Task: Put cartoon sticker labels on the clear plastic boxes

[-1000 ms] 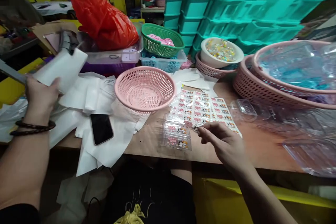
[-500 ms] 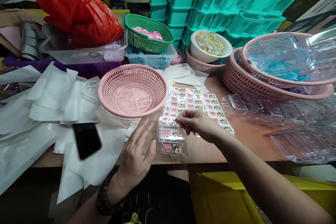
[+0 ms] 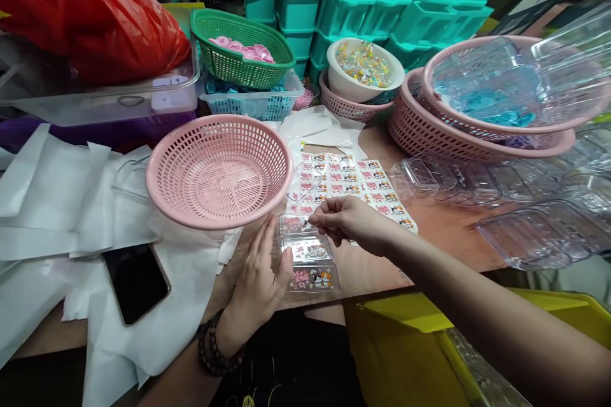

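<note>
At lower centre, three clear panels (image 3: 308,251) are lying in a column; the right hand (image 3: 351,219) is pinching a sticker (image 3: 294,223) at the farthest (fingertips are hiding its end). The left hand (image 3: 260,273) is resting open beside them. Upper left, the frame is cutting off one red bag (image 3: 100,19).

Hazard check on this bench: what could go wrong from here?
The sticker on the clear case could end up crooked or creased: the right hand seems to pinch only its right end.
The phone lies on loose white paper that hangs over the front edge of the bench; a tug might drag it off.
The filled white bowl sits on a pink basket; a knock might spill it.
</note>
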Demonstrator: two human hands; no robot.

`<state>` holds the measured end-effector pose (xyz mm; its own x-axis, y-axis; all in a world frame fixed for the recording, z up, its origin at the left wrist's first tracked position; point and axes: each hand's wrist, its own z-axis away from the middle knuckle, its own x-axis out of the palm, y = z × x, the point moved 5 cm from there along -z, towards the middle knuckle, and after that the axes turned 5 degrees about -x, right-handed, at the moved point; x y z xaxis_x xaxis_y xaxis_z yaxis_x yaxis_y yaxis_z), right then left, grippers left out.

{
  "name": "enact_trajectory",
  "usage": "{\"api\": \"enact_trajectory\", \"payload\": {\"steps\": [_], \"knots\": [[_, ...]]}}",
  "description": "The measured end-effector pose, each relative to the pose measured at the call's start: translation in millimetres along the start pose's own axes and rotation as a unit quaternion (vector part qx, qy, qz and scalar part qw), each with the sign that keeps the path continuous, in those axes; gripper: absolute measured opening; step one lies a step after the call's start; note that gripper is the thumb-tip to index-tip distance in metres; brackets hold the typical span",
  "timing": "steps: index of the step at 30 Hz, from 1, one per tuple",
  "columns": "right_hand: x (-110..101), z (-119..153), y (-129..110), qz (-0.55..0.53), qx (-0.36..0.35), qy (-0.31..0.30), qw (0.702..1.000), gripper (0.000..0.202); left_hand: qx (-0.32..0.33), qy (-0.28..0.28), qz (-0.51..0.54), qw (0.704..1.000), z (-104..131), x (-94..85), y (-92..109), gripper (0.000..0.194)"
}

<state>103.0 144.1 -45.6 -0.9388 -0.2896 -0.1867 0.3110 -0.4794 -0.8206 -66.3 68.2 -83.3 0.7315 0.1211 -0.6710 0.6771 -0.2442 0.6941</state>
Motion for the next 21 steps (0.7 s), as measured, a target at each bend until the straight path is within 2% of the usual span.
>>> {"api": "enact_trajectory", "payload": {"steps": [4,9,13,17,21], "knots": [[0.6,0.3,-1.0,0.012,0.017,0.01,1.0,0.033,-0.006,0.005,0.026,1.0,0.3,2.5,-2.9,0.056],[0.7,0.8,-1.9,0.017,0.026,0.013,0.999,0.034,-0.004,-0.02,0.053,0.998,-1.1,5.4,-2.5,0.058],[1.4,0.4,-5.1,0.026,0.029,0.012,0.999,0.033,0.015,-0.045,0.054,0.997,-3.2,5.2,-0.7,0.055],[1.8,0.5,-7.9,0.051,0.032,0.012,0.998,0.034,0.007,-0.079,0.043,0.996,-4.3,5.9,-1.8,0.05],[3.3,0.4,-7.8,0.099,0.021,0.007,0.995,0.032,0.008,-0.087,0.039,0.995,-5.1,5.5,-1.4,0.048]]}}
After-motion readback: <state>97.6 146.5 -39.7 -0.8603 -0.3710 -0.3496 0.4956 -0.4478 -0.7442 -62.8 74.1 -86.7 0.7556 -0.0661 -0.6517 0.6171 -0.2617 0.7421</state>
